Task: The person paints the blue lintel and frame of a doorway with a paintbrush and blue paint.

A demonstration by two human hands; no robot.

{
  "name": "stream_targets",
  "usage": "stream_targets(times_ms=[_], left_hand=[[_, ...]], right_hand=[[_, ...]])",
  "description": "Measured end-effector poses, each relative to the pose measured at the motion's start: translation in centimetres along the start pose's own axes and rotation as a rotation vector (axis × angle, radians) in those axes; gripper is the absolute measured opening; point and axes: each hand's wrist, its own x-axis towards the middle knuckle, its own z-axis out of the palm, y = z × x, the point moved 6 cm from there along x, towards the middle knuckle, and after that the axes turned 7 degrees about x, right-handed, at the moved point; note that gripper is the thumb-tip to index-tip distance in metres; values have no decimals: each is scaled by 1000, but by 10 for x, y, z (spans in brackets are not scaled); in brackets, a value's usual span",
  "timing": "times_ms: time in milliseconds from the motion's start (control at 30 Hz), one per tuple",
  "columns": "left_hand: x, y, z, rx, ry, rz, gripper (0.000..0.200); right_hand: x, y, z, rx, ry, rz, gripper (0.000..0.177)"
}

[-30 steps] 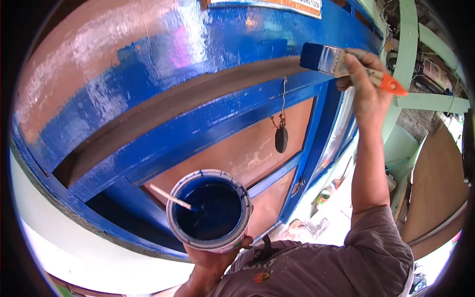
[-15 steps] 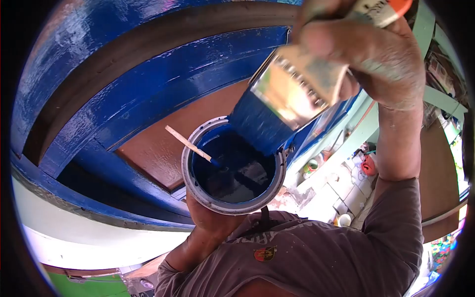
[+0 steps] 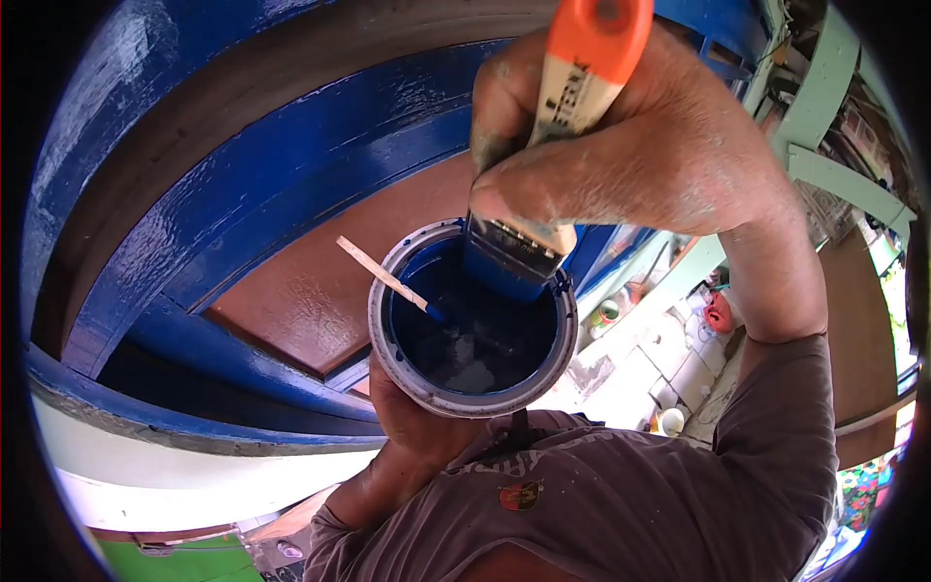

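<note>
My left hand (image 3: 419, 419) is wrapped round the side and underside of a paint can (image 3: 475, 403), holding it up before my chest; its fingers are partly hidden. Dark blue paint (image 3: 465, 339) fills part of the can. A thin wooden stick (image 3: 380, 272) leans over the rim with its lower end in the paint. My right hand (image 3: 630, 145) grips a wide paintbrush (image 3: 587, 82) with an orange-tipped, pale handle. The brush points down into the can at the far rim, its blue bristles inside the opening.
A blue-painted wooden frame (image 3: 262, 204) with a brown panel (image 3: 320, 281) curves across the left. Below it runs a white surface (image 3: 175, 456). At the right are pale green beams (image 3: 844, 179), a light tiled floor (image 3: 669, 369) with a white cup (image 3: 669, 421) and a red item (image 3: 718, 313).
My right hand has brought the brush down and left, from above the rim to inside the can. The can has shifted slightly right.
</note>
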Motion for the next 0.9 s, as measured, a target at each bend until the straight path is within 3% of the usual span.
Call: stream_targets(times_ms=[33, 233, 300, 367, 433, 500, 700, 733, 800, 900], left_hand=[[1, -1, 0, -3, -2, 3, 73], [8, -2, 0, -20, -36, -8, 74], [8, -2, 0, -23, -48, -9, 74], [9, -3, 1, -31, -63, -17, 75], [9, -6, 3, -36, -82, -24, 75], [9, -9, 8, -37, -109, -33, 76], [9, -11, 17, -38, -232, -67, 85], [9, -11, 16, -34, -174, -80, 82], [7, -12, 15, -26, -58, -105, 78], [8, -15, 14, 74, -70, -112, 82]], right_hand=[[-4, -5, 3, -184, 96, -65, 15], [-6, -2, -3, -90, 196, -6, 14], [-9, 2, -15, 248, 99, 161, 13], [-8, -6, -22, 337, -1, 225, 15], [-8, -17, -23, 166, -31, 192, 15], [-9, -17, -8, -23, 80, 180, 13], [-25, -42, 19, -610, 32, -229, 16], [-29, -52, 21, -651, 72, -289, 17], [-31, -55, 13, -552, 93, -306, 17], [-36, -41, 10, -276, 71, -219, 16]])
